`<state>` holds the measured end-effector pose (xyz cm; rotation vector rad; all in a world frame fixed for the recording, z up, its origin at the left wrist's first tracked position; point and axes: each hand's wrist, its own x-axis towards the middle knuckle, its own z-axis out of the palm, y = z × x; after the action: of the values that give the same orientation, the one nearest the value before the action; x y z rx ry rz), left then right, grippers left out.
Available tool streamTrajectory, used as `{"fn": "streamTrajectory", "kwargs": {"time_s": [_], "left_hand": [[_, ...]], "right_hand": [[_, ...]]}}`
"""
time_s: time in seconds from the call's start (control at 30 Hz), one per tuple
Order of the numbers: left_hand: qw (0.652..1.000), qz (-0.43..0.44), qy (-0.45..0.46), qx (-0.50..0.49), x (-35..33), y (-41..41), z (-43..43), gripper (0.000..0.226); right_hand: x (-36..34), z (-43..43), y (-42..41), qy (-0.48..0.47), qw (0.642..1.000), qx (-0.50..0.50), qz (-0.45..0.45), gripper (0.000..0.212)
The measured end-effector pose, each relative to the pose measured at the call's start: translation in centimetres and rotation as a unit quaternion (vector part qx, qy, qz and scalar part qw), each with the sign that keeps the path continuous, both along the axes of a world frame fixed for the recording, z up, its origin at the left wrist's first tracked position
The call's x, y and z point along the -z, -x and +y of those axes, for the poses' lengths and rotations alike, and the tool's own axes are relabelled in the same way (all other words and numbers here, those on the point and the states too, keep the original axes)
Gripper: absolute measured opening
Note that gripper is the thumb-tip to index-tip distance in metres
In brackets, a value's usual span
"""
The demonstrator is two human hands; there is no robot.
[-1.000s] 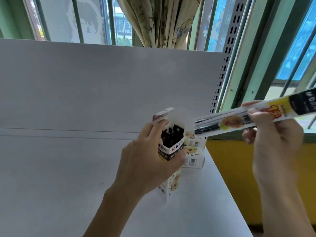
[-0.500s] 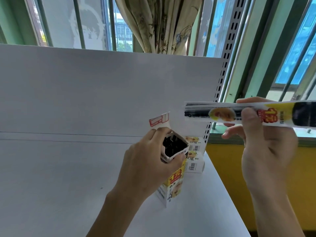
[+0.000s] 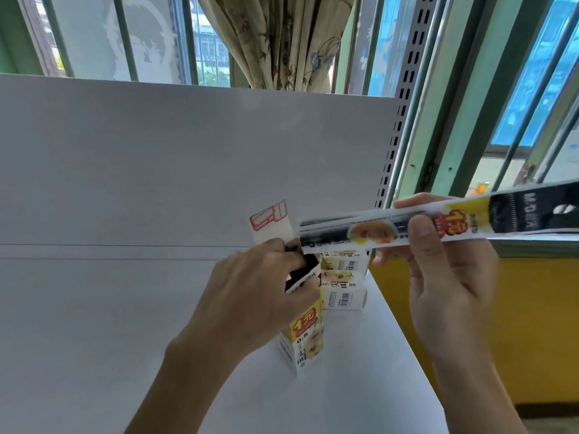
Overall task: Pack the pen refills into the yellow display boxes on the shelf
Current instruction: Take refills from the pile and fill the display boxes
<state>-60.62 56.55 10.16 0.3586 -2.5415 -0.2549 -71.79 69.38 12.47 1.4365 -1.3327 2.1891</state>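
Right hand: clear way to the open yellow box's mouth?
Probably yes: flap stands up and the refill pack in the right hand points at the mouth; the left hand grips the yellow box near it.

Light: bright daylight from the windows [image 3: 200,42] behind my shelf [image 3: 125,308].
Shadows: soft, on the shelf under my left hand [image 3: 260,292].
Blur: my right hand [image 3: 445,277] slightly smeared.
Edges: straight lines bow, wide-angle.

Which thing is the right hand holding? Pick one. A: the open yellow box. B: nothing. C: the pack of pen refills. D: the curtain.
C: the right hand pinches the refill pack, while the left hand grips the open yellow box.
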Motion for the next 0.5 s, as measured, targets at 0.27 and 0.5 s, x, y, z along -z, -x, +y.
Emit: {"fn": "streamTrajectory", "kwargs": {"time_s": [0.27,0.5], "left_hand": [[0.999,0.030,0.026,-0.009,1.1,0.3,0.9,0.043],[0.999,0.040,-0.007,0.026,1.6,0.2,1.0,0.034]], "right_hand": [[2.1,0.3,-0.8,-0.161,0.950,0.161,0.215,0.028],[0.4,1.0,-1.4,-0.197,0.928,0.200,0.246,0.030]]}}
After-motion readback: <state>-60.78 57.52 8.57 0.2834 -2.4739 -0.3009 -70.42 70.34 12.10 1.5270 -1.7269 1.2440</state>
